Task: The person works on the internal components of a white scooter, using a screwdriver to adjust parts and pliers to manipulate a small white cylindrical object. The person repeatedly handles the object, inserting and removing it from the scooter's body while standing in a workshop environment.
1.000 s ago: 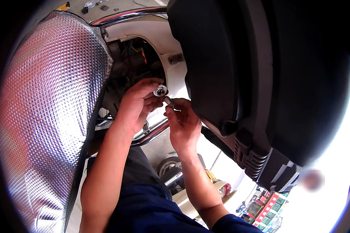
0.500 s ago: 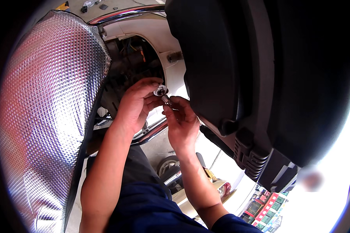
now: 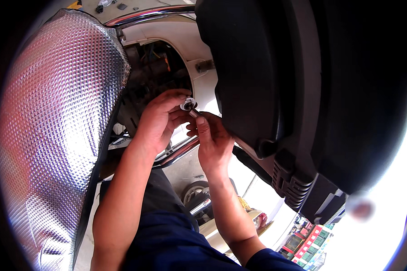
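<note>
My left hand (image 3: 160, 117) is closed, pinching a white round bulb socket (image 3: 188, 105) between thumb and fingers. My right hand (image 3: 214, 141) grips a small bulb (image 3: 194, 113) with a silvery metal base. The base sits at the socket's dark opening; whether it is inside cannot be made out. The bulb's other end is covered by my right thumb and fingers. Both hands are in front of a pale body panel (image 3: 202, 86) with a large opening (image 3: 153, 67), where wires and dark parts show.
A padded seat under silvery quilted film (image 3: 63, 135) rises at the left. A large black case (image 3: 253, 67) overhangs the right. Chrome rails (image 3: 149, 16) curve around the panel. Below are a vehicle's wheel (image 3: 196, 194) and a red-signed building (image 3: 309, 241).
My right fingers have shifted along the bulb, with the thumb now lying straighter on it. The bulb's metal base is now pointed at the socket, which has moved slightly right.
</note>
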Demonstrator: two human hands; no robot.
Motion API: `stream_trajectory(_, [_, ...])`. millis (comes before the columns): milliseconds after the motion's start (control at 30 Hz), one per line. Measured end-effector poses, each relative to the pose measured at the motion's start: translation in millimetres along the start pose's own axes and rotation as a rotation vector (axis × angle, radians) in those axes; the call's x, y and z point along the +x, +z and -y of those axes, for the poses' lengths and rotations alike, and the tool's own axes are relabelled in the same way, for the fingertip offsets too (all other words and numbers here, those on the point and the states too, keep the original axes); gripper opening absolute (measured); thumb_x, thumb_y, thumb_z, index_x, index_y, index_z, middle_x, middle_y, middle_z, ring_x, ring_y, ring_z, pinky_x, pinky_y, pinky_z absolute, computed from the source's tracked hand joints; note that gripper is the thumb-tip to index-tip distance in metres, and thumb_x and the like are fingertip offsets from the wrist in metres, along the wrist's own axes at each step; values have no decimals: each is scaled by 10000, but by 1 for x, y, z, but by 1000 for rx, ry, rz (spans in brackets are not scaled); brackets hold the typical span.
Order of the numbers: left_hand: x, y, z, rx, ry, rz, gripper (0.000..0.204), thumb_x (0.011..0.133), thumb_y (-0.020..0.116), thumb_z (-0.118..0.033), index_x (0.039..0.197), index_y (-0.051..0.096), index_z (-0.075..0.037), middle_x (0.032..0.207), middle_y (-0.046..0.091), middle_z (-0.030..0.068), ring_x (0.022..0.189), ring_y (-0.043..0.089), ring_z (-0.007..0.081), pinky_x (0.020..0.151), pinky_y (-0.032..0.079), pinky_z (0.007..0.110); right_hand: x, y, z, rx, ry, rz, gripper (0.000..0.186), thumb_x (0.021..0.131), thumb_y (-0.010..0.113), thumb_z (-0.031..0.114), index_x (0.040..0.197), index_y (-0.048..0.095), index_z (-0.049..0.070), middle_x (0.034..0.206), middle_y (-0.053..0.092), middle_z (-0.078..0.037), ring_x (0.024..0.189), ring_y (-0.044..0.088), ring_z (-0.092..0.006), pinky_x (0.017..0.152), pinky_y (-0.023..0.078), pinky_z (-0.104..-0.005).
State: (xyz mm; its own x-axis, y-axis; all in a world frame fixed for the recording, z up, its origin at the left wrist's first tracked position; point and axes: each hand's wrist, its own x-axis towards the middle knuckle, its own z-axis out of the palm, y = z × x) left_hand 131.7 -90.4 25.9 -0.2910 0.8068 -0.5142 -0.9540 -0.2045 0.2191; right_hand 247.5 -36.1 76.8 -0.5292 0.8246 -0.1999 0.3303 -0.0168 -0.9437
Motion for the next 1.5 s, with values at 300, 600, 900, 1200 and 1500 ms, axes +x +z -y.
stream_trajectory(300, [-1, 1, -1, 8, 3, -16, 207, 882, 574, -114, 1057, 615, -11, 909, 646, 95, 813, 635, 203, 780, 518, 330, 0, 1, 0, 7, 9, -6, 292, 965, 586, 195, 1055, 591, -83, 884, 675, -120, 750, 642, -152, 661, 533, -272])
stream_trajectory(600, [2, -2, 2, 29, 3, -11, 225, 892, 578, -132, 1090, 615, -31, 938, 652, 75, 870, 615, 179, 804, 504, 316, 1, 9, 9, -572, -212, -72, 246, 865, 692, 115, 1069, 618, -2, 873, 693, -77, 740, 665, -126, 623, 499, -245])
stream_trajectory(900, [4, -7, 4, 25, 22, -9, 222, 899, 593, -116, 1101, 620, -29, 951, 656, 78, 868, 622, 179, 804, 522, 323, 4, 15, 4, -719, -332, -106, 223, 835, 716, 110, 1010, 616, 14, 823, 678, -80, 660, 659, -150, 599, 511, -280])
stream_trajectory(1200, [3, -6, 5, 24, 25, 2, 219, 897, 607, -124, 1094, 620, -29, 950, 659, 78, 874, 636, 188, 811, 520, 322, 2, 15, 3, -744, -352, -120, 203, 860, 682, 90, 1029, 601, 11, 796, 673, -76, 654, 660, -141, 606, 516, -273])
stream_trajectory(1500, [-2, 0, 1, -14, 13, -19, 229, 893, 620, -143, 1097, 624, -38, 930, 656, 60, 860, 628, 171, 774, 501, 293, 2, 6, 9, -253, -178, -17, 206, 892, 624, 30, 1085, 575, -24, 888, 649, -82, 722, 643, -117, 638, 506, -243])
